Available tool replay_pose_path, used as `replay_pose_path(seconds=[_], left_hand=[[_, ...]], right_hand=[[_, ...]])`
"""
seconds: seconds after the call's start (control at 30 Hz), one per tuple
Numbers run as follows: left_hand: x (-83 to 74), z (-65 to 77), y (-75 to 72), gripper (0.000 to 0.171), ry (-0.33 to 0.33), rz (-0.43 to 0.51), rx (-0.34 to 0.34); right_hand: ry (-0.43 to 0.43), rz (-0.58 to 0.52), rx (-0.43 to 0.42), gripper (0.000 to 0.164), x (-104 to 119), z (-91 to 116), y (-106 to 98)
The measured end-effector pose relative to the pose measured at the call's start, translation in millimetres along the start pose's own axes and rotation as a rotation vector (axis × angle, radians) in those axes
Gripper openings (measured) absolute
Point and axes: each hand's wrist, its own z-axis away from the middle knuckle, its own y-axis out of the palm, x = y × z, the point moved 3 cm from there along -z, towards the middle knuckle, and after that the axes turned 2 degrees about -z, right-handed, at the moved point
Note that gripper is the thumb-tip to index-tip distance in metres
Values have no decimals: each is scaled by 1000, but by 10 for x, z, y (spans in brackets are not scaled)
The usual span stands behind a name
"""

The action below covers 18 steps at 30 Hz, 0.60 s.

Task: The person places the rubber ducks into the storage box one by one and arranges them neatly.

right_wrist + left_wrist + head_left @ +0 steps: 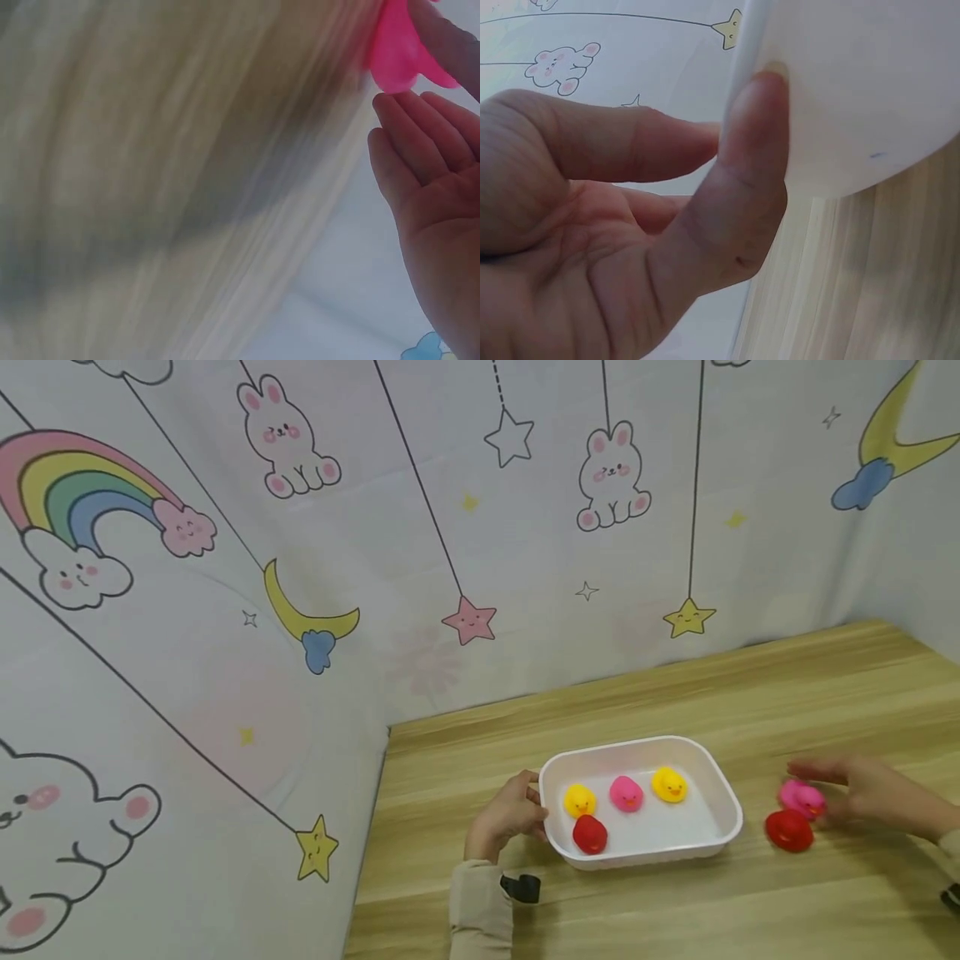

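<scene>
A white plastic tray (705, 852) holds two yellow rubber ducks (669, 785), a pink rubber duck (626, 793) and a red rubber duck (590, 834). My left hand (513, 814) is at its left end; in the left wrist view, bent fingers (754, 127) grip the tray wall (855, 90) at the rim. To the right of the tray, another pink duck (801, 797) and another red duck (789, 831) lie side by side on the table. My right hand (862, 789) reaches around the pink one with fingers extended; the right wrist view has its fingertips right by that duck (396, 60).
The wood-grain table (465, 752) carries the tray and ducks. Behind and to the left hangs a white cloth (420, 568) printed with rabbits, stars and moons, meeting the table's back and left edges.
</scene>
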Motion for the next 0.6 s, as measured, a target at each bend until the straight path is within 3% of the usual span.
replay_pose_path(seconds=[0.27,0.4,0.6], left_hand=[[-1,21,8,53,-10,16,-13],[-12,25,5,53,-11,14,-12],[-14,20,-2,54,-22,-11,6]], right_hand=[[-128,106,-43,67,-3,-4,46],[-132,131,-43,63,-14,-8,37],[-72,158,-72,57,14,-35,-47]])
